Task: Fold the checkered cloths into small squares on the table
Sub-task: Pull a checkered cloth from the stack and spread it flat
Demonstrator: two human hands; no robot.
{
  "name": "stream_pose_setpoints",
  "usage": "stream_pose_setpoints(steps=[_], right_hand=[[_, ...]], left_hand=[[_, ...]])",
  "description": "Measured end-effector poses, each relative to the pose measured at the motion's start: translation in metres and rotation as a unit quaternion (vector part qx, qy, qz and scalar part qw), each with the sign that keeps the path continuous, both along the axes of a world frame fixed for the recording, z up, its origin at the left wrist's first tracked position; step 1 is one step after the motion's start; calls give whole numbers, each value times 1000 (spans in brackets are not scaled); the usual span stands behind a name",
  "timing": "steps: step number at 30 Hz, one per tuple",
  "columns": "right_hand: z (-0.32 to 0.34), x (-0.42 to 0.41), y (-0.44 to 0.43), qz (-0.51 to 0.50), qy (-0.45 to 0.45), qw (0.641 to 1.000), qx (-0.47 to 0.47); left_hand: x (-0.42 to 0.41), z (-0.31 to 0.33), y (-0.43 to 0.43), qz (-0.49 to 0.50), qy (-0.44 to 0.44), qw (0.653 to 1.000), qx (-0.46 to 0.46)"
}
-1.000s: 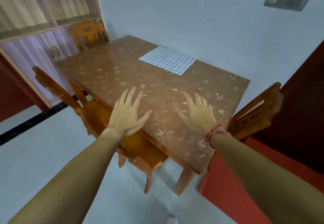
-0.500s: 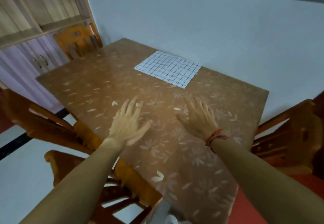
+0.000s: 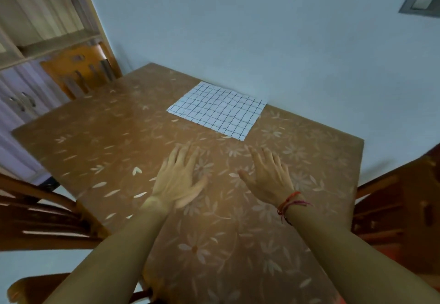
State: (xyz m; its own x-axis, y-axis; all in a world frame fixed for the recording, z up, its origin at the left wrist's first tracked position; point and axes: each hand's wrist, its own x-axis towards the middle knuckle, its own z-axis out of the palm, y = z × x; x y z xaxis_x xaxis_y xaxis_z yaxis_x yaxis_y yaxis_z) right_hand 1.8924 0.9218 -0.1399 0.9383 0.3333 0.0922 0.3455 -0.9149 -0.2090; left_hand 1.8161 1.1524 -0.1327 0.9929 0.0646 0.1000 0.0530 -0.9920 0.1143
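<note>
At the far edge of the table (image 3: 100, 141), beside the wall, a checkered cloth (image 3: 217, 110) is laid flat and unfolded. Nearer, over the bare floral tabletop, the left hand (image 3: 177, 182) and right hand (image 3: 267, 179) are held palm down with fingers spread wide, nothing gripped, both short of the cloth. A thread bracelet (image 3: 289, 205) is worn on the right wrist.
</note>
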Motion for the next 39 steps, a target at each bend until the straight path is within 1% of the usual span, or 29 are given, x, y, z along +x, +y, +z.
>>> stream_pose_setpoints(steps=[4,7,8,9,10,11,12,13,14,15,16,17,18,19,23,27,31,39], right_hand=[[-4,9,0,-23,-2,1000,-14],[10,20,9,-28,-26,999,-8],[7,24,13,-46,-14,999,-14],[-16,36,9,-58,-16,998,-24],[-54,52,-2,-77,17,996,-33],[-112,74,-21,-89,102,990,-36],[-157,89,-33,-61,190,979,-42],[-192,106,-42,-47,239,969,-51],[-199,120,-41,-53,212,974,-51],[-179,120,-28,-74,158,984,-43],[-132,113,-7,-64,86,992,-61],[-87,109,18,-44,38,997,-47],[-73,115,29,-41,15,998,-43],[-72,126,36,-43,18,999,-8],[-97,164,45,-34,22,999,-3],[-129,206,52,-41,16,999,-24],[-161,242,55,-24,5,1000,-13],[-202,288,62,13,24,999,-20]], left_hand=[[19,-6,8,-10,26,1000,1],[35,-11,15,-10,34,999,-3],[41,-13,17,-12,36,999,-6],[48,-15,19,-14,37,999,-10],[57,-19,22,-16,39,999,-12],[66,-24,25,-16,39,999,-13],[75,-29,28,-16,40,999,-13],[85,-36,30,-15,43,999,-14],[95,-44,32,-16,46,999,-14],[106,-52,34,-17,49,998,-18],[116,-61,36,-17,52,998,-24],[127,-70,38,-17,53,998,-29],[138,-79,39,-16,54,998,-33],[149,-88,41,-16,55,998,-37],[189,-120,41,-11,56,997,-53],[225,-151,38,-19,46,998,-44],[263,-181,37,-12,38,997,-63],[316,-213,16,-11,45,996,-71]])
